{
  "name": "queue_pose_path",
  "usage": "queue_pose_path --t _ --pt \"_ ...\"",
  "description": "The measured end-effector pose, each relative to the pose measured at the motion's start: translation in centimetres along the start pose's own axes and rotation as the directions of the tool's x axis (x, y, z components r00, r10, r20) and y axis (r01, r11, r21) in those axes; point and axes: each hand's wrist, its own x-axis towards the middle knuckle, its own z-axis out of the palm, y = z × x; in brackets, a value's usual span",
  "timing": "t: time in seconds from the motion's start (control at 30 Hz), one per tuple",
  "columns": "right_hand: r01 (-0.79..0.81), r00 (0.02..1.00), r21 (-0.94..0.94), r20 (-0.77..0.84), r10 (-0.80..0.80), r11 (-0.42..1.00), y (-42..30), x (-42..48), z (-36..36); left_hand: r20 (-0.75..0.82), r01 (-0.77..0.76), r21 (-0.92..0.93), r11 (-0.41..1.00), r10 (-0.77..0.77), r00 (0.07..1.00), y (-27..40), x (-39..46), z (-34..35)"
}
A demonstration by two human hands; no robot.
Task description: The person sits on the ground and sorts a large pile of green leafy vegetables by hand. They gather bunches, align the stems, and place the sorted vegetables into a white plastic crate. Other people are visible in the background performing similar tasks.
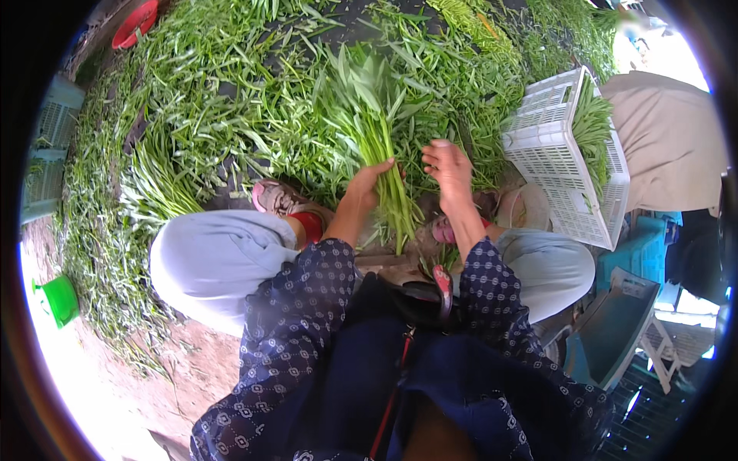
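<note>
My left hand [369, 185] grips a bunch of leafy green stems [377, 138] around its middle, the leaves pointing away from me and the cut ends hanging between my feet. My right hand [447, 167] is raised just right of the bunch, apart from it, fingers slightly curled and holding nothing that shows. Loose greens [230, 121] lie spread over the ground beyond my feet. To the left of my shoes rests a gathered pile of similar stems [164, 184].
A white plastic crate [553, 150] of greens stands tilted at the right, beside a person in beige clothing [663, 138]. Teal crates [637, 248] are behind it. A green container [57, 301], a red basin [135, 24] and stacked crates [55, 127] are at the left.
</note>
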Motion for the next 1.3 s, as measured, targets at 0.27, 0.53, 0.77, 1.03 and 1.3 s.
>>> queue_pose_path --t 0.27,0.53,0.77,1.03,1.3 --pt "0.364 0.929 -0.661 0.312 -0.201 0.656 3.6 3.2 3.0 0.157 -0.083 -0.001 0.997 0.082 0.984 -0.7 -0.6 -1.3" --pt "0.251 0.95 -0.817 0.312 0.032 0.52 2.0 5.5 3.5 0.089 -0.184 0.024 0.983 0.181 0.979 -1.6 0.0 -0.9" --pt "0.309 0.944 -0.836 0.329 -0.035 0.454 2.0 4.5 3.6 -0.016 -0.179 0.092 0.98 0.181 0.983 -1.7 0.0 -0.4" --pt "0.503 0.847 -0.489 0.444 -0.292 0.713 3.6 1.9 1.5 0.011 -0.099 -0.105 0.99 0.101 0.995 -1.1 0.0 -0.9" --pt "-0.14 0.976 -0.323 0.112 0.185 0.936 3.5 4.3 -1.0 -0.02 -0.297 0.304 0.905 0.318 0.948 -1.6 -1.7 2.9"
